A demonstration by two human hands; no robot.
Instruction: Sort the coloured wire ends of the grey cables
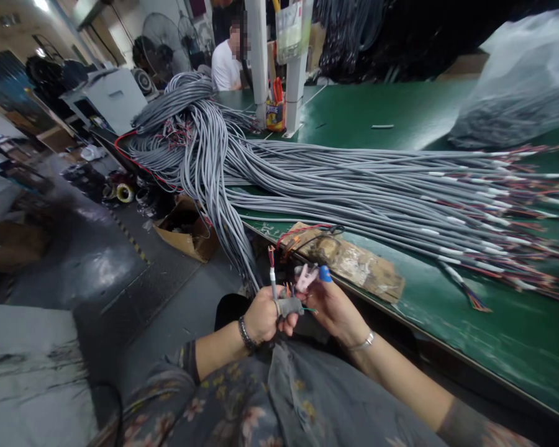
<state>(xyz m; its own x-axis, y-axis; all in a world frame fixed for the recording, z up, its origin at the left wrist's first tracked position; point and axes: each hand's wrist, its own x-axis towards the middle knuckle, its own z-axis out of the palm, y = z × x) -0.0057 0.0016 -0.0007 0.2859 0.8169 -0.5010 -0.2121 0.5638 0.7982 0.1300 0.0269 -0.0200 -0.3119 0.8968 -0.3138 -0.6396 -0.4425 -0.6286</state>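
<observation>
My left hand (263,315) is closed around a grey cable (274,290). The cable's end stands upright above the fist, with a white band and bare coloured wires (271,256) at its tip. A grey cover wraps my left thumb, and a few loose thin wires stick out beside it. Close by on the right, my right hand (335,307) has its fingers bent around a small pale pink tool (306,277) that looks like a clip. A blue cover (325,273) sits on one right fingertip.
A large bundle of grey cables (307,171) lies along the green table (354,112), wire ends at right. A taped cardboard piece (354,264) rests on the near edge. Behind stand a white post (261,56) and a seated person (224,65). A cardboard box (189,230) is left.
</observation>
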